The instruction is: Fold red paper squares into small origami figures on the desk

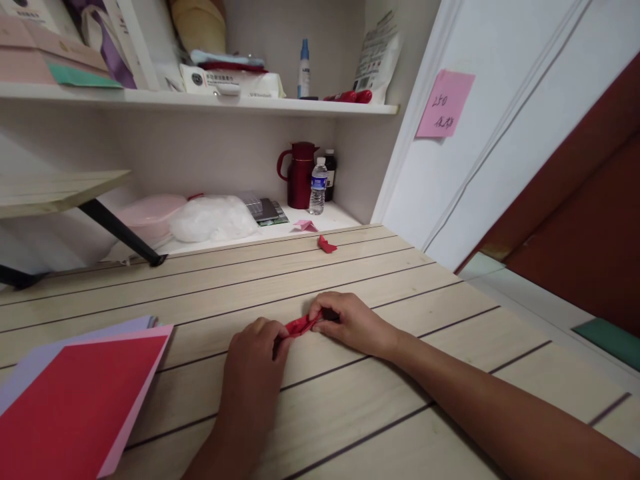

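A small folded piece of red paper [299, 325] lies on the wooden table [350, 413] between my two hands. My left hand [257, 357] is closed, pinching the paper's left end. My right hand [350, 323] is closed too, its fingertips pinching the right end and pressing it to the table. Most of the paper is hidden by my fingers.
A stack of red, pink and lilac sheets [75, 393] lies at the near left. A folded red paper figure [327, 245] and a pink one [305, 226] sit at the table's far edge. Behind are a red jug [299, 175], a water bottle [318, 186] and shelves with clutter.
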### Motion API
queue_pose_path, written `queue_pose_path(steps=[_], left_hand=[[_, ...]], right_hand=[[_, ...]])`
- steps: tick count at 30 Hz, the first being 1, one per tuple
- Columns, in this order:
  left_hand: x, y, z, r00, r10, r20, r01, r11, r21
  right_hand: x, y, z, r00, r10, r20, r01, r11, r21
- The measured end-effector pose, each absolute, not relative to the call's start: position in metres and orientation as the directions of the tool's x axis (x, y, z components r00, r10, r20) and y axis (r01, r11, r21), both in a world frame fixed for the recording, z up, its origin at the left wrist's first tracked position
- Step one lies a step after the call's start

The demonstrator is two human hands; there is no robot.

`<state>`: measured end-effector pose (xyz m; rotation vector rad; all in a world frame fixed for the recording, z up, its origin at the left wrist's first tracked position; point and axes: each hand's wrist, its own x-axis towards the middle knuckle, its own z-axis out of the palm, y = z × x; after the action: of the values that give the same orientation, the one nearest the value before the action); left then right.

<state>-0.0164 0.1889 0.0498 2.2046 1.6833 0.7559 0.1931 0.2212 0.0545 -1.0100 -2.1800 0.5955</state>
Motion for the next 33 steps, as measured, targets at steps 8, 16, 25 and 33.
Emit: queue_pose_path(steps=[8, 16, 25, 33], left_hand=[[-0.015, 0.184, 0.054, 0.180, 0.963, 0.199, 0.812, -0.260, 0.523], [-0.015, 0.186, 0.053, 0.188, 0.963, 0.196, 0.823, -0.263, 0.503], [-0.014, 0.185, 0.055, 0.285, 0.936, 0.206, 0.806, -0.351, 0.477], [-0.014, 0.184, 0.054, 0.300, 0.928, 0.220, 0.821, -0.369, 0.436]], right_hand=[[0.189, 0.223, 0.051, -0.476, 0.777, 0.413, 0.499, 0.625, -0.600], [0.190, 0.223, 0.053, -0.512, 0.747, 0.423, 0.501, 0.660, -0.559], [0.184, 0.218, 0.054, -0.471, 0.789, 0.394, 0.445, 0.599, -0.666], [0.180, 0.216, 0.057, -0.461, 0.794, 0.395, 0.443, 0.592, -0.673]])
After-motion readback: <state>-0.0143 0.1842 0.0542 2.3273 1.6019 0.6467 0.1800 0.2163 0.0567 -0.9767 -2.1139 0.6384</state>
